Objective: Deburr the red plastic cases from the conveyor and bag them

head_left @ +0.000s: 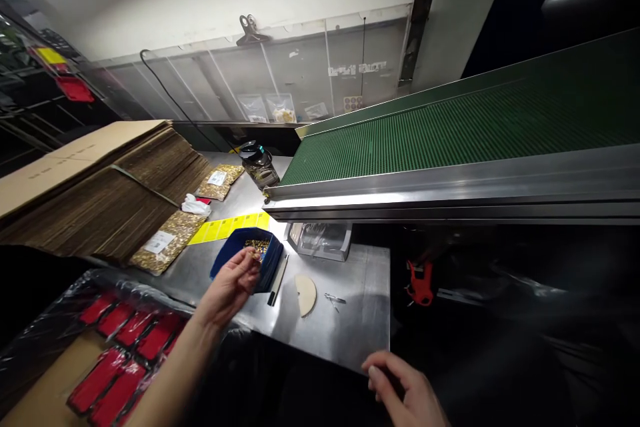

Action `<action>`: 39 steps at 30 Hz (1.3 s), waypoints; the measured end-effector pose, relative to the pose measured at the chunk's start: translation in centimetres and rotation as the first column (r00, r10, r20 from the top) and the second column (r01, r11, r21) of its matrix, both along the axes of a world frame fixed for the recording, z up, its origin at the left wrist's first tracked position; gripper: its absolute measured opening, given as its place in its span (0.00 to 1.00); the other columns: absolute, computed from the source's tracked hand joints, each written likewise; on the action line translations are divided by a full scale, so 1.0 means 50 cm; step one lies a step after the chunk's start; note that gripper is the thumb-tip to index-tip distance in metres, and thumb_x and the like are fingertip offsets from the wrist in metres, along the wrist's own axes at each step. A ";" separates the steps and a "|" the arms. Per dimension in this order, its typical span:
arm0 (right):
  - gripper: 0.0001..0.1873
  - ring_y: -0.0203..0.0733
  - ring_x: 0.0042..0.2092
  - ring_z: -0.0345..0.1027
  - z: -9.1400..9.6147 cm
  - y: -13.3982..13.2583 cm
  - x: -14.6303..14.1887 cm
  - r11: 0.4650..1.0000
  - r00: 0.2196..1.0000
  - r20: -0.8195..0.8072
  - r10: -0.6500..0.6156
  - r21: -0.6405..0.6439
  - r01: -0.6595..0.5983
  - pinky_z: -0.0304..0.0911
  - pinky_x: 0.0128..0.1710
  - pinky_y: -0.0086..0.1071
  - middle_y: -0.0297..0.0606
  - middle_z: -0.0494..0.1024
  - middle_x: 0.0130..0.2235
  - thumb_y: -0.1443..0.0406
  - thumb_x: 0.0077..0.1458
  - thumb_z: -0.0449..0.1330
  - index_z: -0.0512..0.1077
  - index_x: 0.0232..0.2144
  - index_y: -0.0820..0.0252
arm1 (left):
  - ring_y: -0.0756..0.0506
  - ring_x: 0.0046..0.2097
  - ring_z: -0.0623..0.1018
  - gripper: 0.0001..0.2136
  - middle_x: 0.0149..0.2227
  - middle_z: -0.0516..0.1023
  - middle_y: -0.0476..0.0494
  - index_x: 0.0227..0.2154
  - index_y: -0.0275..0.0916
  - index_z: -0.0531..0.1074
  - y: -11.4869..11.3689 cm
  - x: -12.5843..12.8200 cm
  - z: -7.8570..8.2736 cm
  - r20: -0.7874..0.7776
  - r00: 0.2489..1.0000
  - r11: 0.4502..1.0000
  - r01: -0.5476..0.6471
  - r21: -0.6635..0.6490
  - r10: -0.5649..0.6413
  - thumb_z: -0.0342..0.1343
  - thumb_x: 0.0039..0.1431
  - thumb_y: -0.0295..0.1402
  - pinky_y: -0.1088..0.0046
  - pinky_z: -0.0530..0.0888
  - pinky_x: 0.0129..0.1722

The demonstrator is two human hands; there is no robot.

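My left hand (231, 287) reaches over a dark blue tray (235, 245) on the steel table (350, 320). Its fingertips pinch several small golden pieces just above the tray, where more golden pieces (259, 245) lie. My right hand (403, 390) hovers at the table's near edge, fingers loosely apart, holding nothing. A slim dark ruler-like tool (278, 280) lies beside the tray. A pale half-round piece (306, 293) and small metal tweezers (334, 299) lie a little to the right.
A green conveyor belt (450, 127) slopes over the table's right side. Flat cardboard stacks (95, 180) fill the left. Two bags of golden pieces (165, 243), yellow labels (230, 225), a dark jar (259, 163) and a clear container (320, 240) lie nearby. Red packets (120, 353) fill a box.
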State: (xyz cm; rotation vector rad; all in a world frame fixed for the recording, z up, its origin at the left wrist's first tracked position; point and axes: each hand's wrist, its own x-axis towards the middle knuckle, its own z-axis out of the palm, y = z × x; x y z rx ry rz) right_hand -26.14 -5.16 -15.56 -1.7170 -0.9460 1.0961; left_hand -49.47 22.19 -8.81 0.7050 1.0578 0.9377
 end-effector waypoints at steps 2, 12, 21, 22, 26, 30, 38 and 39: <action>0.17 0.40 0.32 0.74 0.073 0.047 -0.003 0.990 0.999 -0.032 -0.012 0.140 0.017 0.68 0.34 0.27 0.35 0.79 0.30 0.52 0.66 0.55 0.79 0.37 0.54 | 0.55 0.29 0.71 0.16 0.33 0.75 0.48 0.37 0.36 0.76 -0.079 0.052 0.013 0.099 0.994 0.998 0.053 -0.033 -0.050 0.75 0.46 0.28 0.86 0.71 0.25; 0.12 0.38 0.40 0.74 0.206 0.152 -0.029 0.823 0.981 0.191 -0.015 0.560 -0.096 0.70 0.40 0.28 0.36 0.76 0.39 0.71 0.67 0.56 0.77 0.45 0.52 | 0.54 0.30 0.73 0.15 0.30 0.75 0.49 0.30 0.38 0.79 -0.281 0.199 0.055 0.315 0.938 0.976 0.186 -0.115 -0.142 0.79 0.42 0.32 0.83 0.72 0.30; 0.07 0.36 0.33 0.70 0.201 0.116 -0.017 0.859 0.938 -0.343 -0.045 0.467 0.212 0.68 0.35 0.28 0.33 0.73 0.31 0.61 0.61 0.67 0.76 0.31 0.56 | 0.52 0.28 0.72 0.11 0.31 0.76 0.48 0.31 0.42 0.81 -0.328 0.211 0.055 0.121 0.982 0.981 0.128 0.146 -0.146 0.74 0.50 0.40 0.77 0.70 0.30; 0.11 0.36 0.32 0.69 0.200 0.114 -0.018 0.879 0.881 -0.474 -0.006 0.417 0.230 0.67 0.35 0.28 0.32 0.73 0.30 0.57 0.60 0.67 0.75 0.31 0.57 | 0.51 0.29 0.72 0.11 0.30 0.76 0.48 0.31 0.42 0.81 -0.330 0.213 0.057 0.089 0.983 0.974 0.142 0.177 -0.159 0.73 0.51 0.41 0.77 0.70 0.31; 0.19 0.37 0.32 0.64 0.192 0.108 -0.025 0.917 0.660 -0.750 0.040 0.289 0.273 0.67 0.38 0.33 0.32 0.70 0.28 0.49 0.56 0.68 0.73 0.32 0.57 | 0.49 0.28 0.71 0.13 0.27 0.75 0.47 0.32 0.41 0.81 -0.336 0.219 0.074 -0.017 0.980 0.948 0.198 0.250 -0.200 0.69 0.56 0.46 0.74 0.70 0.31; 0.19 0.37 0.31 0.62 0.182 0.104 -0.034 0.905 0.639 -0.769 0.011 0.280 0.322 0.66 0.34 0.32 0.31 0.68 0.27 0.49 0.54 0.70 0.73 0.32 0.56 | 0.50 0.27 0.68 0.14 0.25 0.74 0.47 0.31 0.39 0.81 -0.346 0.225 0.084 -0.019 0.974 0.953 0.226 0.199 -0.227 0.68 0.56 0.47 0.74 0.67 0.29; 0.11 0.40 0.33 0.70 0.163 0.083 -0.009 0.860 0.992 -0.119 -0.041 0.501 0.095 0.67 0.34 0.31 0.35 0.73 0.32 0.56 0.62 0.64 0.77 0.30 0.54 | 0.51 0.26 0.66 0.19 0.22 0.69 0.48 0.27 0.37 0.81 -0.368 0.216 0.065 -0.025 0.972 0.966 0.233 0.109 -0.232 0.70 0.52 0.51 0.74 0.61 0.27; 0.09 0.43 0.36 0.72 0.158 0.072 -0.003 0.862 0.998 0.007 -0.064 0.505 0.052 0.68 0.37 0.33 0.38 0.75 0.33 0.57 0.62 0.64 0.78 0.31 0.53 | 0.51 0.25 0.66 0.21 0.22 0.70 0.48 0.27 0.37 0.81 -0.374 0.211 0.061 -0.045 0.971 0.964 0.238 0.117 -0.234 0.70 0.50 0.53 0.73 0.60 0.27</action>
